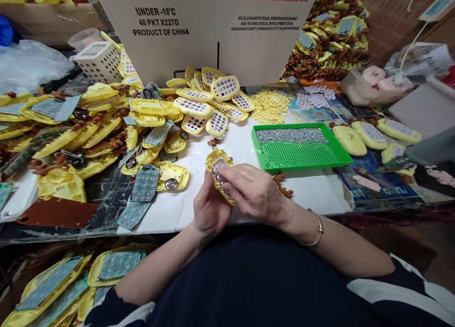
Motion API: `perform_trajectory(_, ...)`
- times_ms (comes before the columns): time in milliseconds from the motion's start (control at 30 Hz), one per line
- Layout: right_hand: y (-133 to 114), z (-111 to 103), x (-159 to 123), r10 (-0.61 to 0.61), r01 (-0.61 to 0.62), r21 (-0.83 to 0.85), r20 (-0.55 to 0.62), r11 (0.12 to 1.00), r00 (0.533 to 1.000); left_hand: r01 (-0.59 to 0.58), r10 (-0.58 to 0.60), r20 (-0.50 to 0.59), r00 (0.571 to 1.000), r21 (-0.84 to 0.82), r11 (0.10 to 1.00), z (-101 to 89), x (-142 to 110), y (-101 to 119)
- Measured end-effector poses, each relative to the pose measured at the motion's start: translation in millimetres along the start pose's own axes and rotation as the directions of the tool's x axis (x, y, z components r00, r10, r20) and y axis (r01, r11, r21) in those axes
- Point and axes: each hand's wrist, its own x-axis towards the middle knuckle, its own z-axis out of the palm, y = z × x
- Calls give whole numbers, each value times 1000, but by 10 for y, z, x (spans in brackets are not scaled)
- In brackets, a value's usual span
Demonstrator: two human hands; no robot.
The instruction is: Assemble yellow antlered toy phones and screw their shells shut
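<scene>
My left hand [213, 206] is wrapped around a yellow plastic shell [214, 157] with its open inner side facing up. Inside the shell lies a pale piece with a pattern of dots, partly covered. Bent over it, my right hand [258, 192] has its fingers pressed together against that inside; whatever they pinch is hidden. Just beyond the shell's top end is a brown antler-shaped piece [213, 143]. Another brown antler piece [283, 185] shows beside my right wrist. A green tray [302, 162] of small metal screws stands to the right of my hands.
Yellow shells with dotted pads [216, 123] are heaped ahead, before a white carton [213, 28]. Small yellow pieces [270, 106] and pale pieces [316, 97] lie behind the tray. Shells with circuit boards [145, 182] crowd the left. An electric screwdriver [426, 151] lies right.
</scene>
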Motion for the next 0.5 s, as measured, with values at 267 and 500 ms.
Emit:
perform_trajectory(267,131,-31,55,-134,139,-28,129,990,983,92,-107,-139,985,-108,990,17,31,119)
perform_trajectory(500,1281,-372,733,724,-595,-454,189,664,663,93,-99,-98,990,-59,994,25,85,196)
